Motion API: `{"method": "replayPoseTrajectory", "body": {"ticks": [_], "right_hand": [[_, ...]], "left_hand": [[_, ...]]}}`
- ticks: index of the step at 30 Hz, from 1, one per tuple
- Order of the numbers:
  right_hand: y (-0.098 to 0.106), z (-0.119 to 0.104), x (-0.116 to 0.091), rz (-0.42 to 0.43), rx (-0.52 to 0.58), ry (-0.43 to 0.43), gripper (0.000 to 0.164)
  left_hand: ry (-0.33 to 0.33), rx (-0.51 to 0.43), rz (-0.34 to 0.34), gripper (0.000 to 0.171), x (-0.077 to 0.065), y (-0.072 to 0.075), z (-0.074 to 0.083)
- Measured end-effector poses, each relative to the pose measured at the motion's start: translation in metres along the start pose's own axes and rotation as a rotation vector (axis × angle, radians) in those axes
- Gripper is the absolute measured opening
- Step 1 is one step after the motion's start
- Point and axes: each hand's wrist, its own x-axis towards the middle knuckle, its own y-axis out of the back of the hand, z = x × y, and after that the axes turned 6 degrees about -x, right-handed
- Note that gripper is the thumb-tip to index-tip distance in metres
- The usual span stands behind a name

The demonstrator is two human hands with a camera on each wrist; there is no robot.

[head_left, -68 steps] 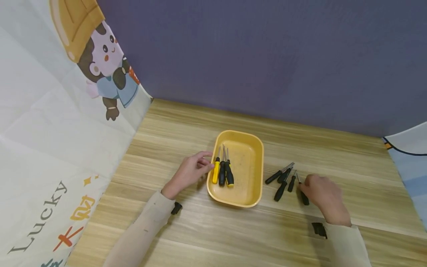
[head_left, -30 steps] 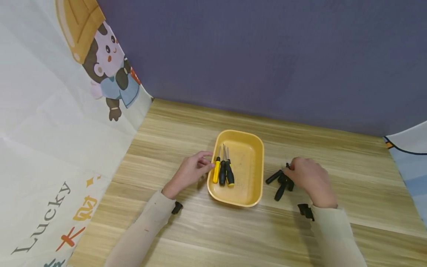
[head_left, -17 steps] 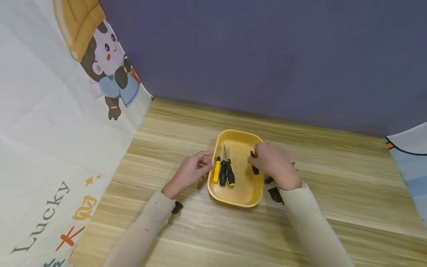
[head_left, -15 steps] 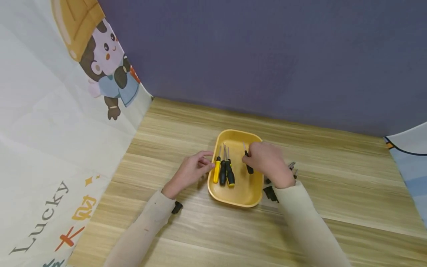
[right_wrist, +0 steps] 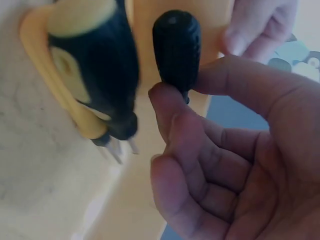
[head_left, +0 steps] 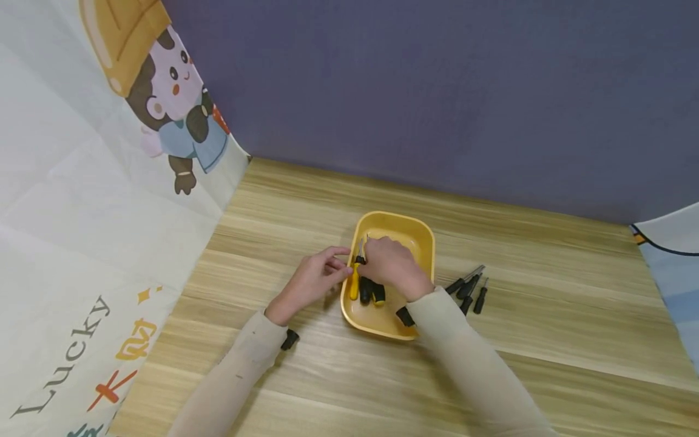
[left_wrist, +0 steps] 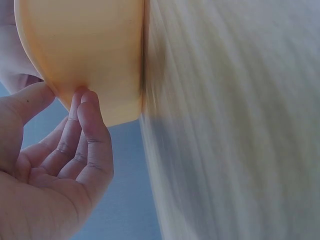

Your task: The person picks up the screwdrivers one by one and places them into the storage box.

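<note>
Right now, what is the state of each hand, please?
Left hand: closed, holding the yellow tray by its rim.
Right hand: closed, pinching a black-handled screwdriver.

We lost part of a black-yellow screwdriver (head_left: pixel 378 296) beneath the right hand (head_left: pixel 390 265); the left wrist view cropped the tray (left_wrist: pixel 90 50).

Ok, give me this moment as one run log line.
Left hand: holds yellow tray | Right hand: pinches black screwdriver over tray | In tray: yellow screwdriver | Table: more black screwdrivers

Fingers (right_wrist: pixel 185 135) pinch a black screwdriver handle (right_wrist: pixel 176 47) beside a black-and-yellow screwdriver (right_wrist: pixel 102 65).
</note>
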Motion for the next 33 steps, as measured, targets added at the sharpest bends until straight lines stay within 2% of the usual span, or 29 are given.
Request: {"method": "replayPoseTrajectory", "body": {"ticks": [8,16,26,33], "right_hand": [[-0.008,-0.001,0.001,0.032,0.051,-0.017,0.033],[-0.007,0.001,-0.004,0.049,0.042,-0.016,0.037],[0.007,0.008,-0.025,0.103,-0.044,0.001,0.017],[0.013,0.018,-0.044,0.126,-0.045,-0.031,0.027]], "left_hand": [[0.002,0.005,-0.009,0.042,-0.001,0.001,-0.002],[-0.002,0.002,-0.014,0.042,-0.002,0.002,-0.002],[0.013,-0.006,-0.001,0.042,-0.006,0.004,-0.002],[0.023,-0.009,-0.008,0.044,-0.007,0.004,-0.003]]}}
